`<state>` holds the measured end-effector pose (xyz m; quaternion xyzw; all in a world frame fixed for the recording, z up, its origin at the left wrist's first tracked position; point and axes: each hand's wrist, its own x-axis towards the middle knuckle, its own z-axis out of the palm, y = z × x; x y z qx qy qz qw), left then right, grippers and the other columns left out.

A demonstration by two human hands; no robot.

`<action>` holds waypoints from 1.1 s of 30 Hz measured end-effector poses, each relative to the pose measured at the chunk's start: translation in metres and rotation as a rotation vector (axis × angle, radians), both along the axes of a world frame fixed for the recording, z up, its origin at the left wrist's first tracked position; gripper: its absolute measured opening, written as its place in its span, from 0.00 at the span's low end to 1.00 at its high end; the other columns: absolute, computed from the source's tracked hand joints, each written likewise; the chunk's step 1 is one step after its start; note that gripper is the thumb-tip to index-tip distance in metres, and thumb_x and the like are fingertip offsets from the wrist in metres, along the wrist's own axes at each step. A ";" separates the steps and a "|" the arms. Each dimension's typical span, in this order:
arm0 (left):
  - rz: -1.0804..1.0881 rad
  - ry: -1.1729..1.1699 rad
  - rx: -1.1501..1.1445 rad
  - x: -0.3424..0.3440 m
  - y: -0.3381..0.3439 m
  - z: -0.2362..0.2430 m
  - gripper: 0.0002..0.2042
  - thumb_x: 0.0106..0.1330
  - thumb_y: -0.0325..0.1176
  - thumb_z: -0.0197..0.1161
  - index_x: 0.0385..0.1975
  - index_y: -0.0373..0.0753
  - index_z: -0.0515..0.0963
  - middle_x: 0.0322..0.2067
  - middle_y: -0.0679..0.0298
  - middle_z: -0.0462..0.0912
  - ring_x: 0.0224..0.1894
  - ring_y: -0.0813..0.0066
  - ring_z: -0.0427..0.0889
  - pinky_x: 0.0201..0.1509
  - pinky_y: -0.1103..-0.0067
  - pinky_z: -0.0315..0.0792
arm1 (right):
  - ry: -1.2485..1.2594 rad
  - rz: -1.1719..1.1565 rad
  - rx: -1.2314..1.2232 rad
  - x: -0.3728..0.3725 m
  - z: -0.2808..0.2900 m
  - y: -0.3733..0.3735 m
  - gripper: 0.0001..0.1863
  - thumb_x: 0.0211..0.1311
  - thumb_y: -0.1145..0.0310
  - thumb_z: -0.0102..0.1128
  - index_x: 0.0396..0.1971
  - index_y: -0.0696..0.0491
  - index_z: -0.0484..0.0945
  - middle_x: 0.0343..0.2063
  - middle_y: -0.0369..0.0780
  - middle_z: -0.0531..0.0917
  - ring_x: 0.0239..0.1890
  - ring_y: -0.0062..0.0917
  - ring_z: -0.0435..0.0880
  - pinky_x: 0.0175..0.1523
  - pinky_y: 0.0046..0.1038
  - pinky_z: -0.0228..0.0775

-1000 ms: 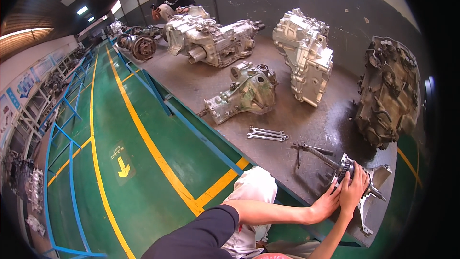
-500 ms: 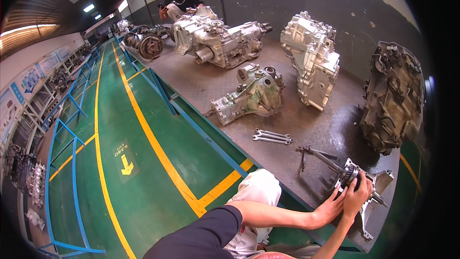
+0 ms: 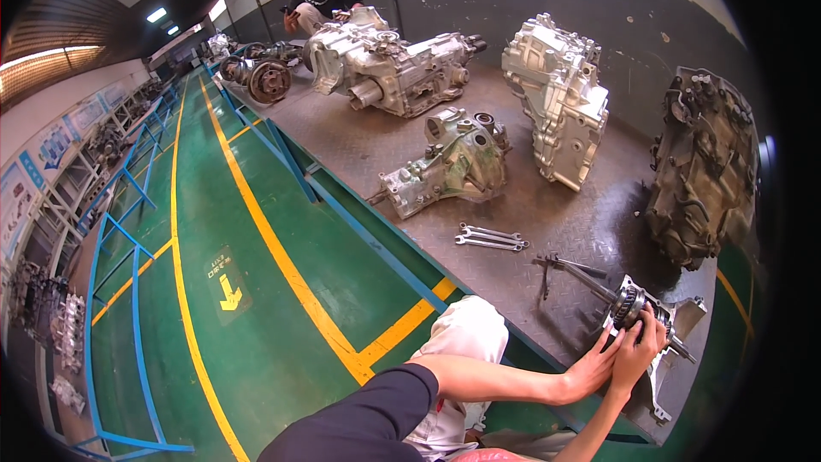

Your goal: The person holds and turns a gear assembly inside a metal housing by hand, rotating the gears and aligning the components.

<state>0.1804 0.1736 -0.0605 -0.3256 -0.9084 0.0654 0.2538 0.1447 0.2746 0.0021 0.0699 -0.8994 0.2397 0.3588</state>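
Note:
A long metal gear shaft [image 3: 599, 289] lies across a pale metal housing [image 3: 687, 318] near the right end of the bench. Thick toothed gear rings [image 3: 629, 306] sit around its middle, and its thin end [image 3: 682, 349] sticks out past my fingers. My left hand [image 3: 592, 370] presses straight, close-set fingers against the near side of the gears. Beside it, my right hand [image 3: 637, 352] curls its fingertips over the gears. Both hands touch each other at the fingers. My palms and part of the gears are hidden.
Open-end wrenches [image 3: 492, 238] lie left of the shaft, with a dark puller-like tool [image 3: 547, 274] at its far end. Several gearbox housings stand behind: a small one [image 3: 462, 167], a tall silver one [image 3: 560, 107], a dark one [image 3: 701, 167]. A person [image 3: 321, 0] squats at the back.
My view has tilted slightly, so the bench things sit a little differently in the picture. My hands remain on the gears with little visible movement. The person at the back has raised their head.

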 end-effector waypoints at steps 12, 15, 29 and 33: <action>-0.016 -0.018 0.028 -0.002 0.002 0.000 0.28 0.73 0.45 0.51 0.69 0.38 0.72 0.73 0.56 0.66 0.78 0.42 0.53 0.79 0.36 0.42 | 0.010 0.004 -0.002 0.001 0.002 0.000 0.13 0.68 0.77 0.54 0.49 0.62 0.82 0.53 0.45 0.85 0.53 0.40 0.79 0.67 0.40 0.60; -0.024 0.006 0.064 -0.004 0.002 -0.006 0.28 0.72 0.45 0.51 0.69 0.38 0.72 0.73 0.56 0.66 0.79 0.42 0.52 0.79 0.36 0.41 | 0.010 0.007 0.000 0.001 -0.003 0.000 0.13 0.68 0.78 0.54 0.48 0.62 0.82 0.52 0.45 0.85 0.53 0.40 0.79 0.67 0.40 0.60; 0.014 0.034 0.100 0.002 0.000 0.006 0.31 0.71 0.44 0.52 0.70 0.32 0.67 0.69 0.46 0.66 0.74 0.46 0.61 0.76 0.43 0.53 | 0.037 -0.090 0.244 -0.040 0.048 -0.010 0.18 0.71 0.61 0.60 0.51 0.58 0.83 0.53 0.48 0.84 0.58 0.45 0.80 0.64 0.44 0.67; -0.005 0.011 0.063 -0.006 -0.016 0.015 0.29 0.70 0.41 0.54 0.68 0.31 0.69 0.69 0.49 0.67 0.74 0.47 0.60 0.75 0.41 0.54 | 0.048 -0.102 0.486 -0.061 0.014 -0.008 0.20 0.66 0.53 0.64 0.37 0.58 0.85 0.42 0.46 0.88 0.50 0.39 0.86 0.62 0.47 0.72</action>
